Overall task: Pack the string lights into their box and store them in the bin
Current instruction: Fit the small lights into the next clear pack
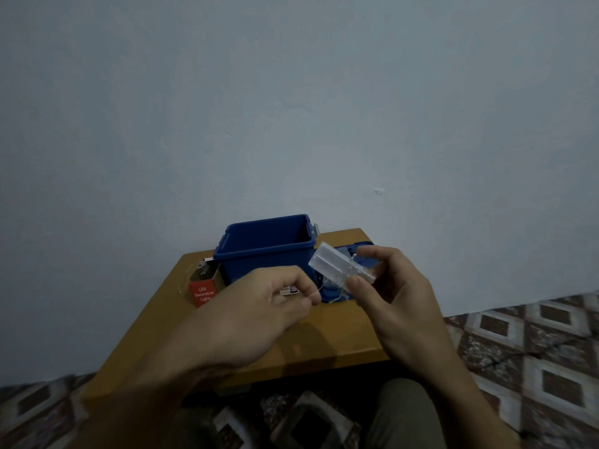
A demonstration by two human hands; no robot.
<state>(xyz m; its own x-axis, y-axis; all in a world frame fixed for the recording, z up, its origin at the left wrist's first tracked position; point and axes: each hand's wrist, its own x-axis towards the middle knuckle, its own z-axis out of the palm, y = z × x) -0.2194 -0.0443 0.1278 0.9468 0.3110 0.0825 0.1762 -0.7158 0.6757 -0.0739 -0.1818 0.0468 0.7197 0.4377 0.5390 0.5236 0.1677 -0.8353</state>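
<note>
A brown table point(324, 345) has a blue bin point(269, 257) at the back. The red lights box point(202, 293) stands just beside the bin. Above the table, the right hand point(395, 296) curls its fingers round the clear battery case point(340, 264). The left hand point(259, 306) pinches the thin wire point(316, 291).

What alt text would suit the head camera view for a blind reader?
Two hands over a small wooden table: the right hand holds a clear battery case, the left hand pinches its thin wire. Behind stand an open blue bin and a red LED Decorative Lights box.
</note>
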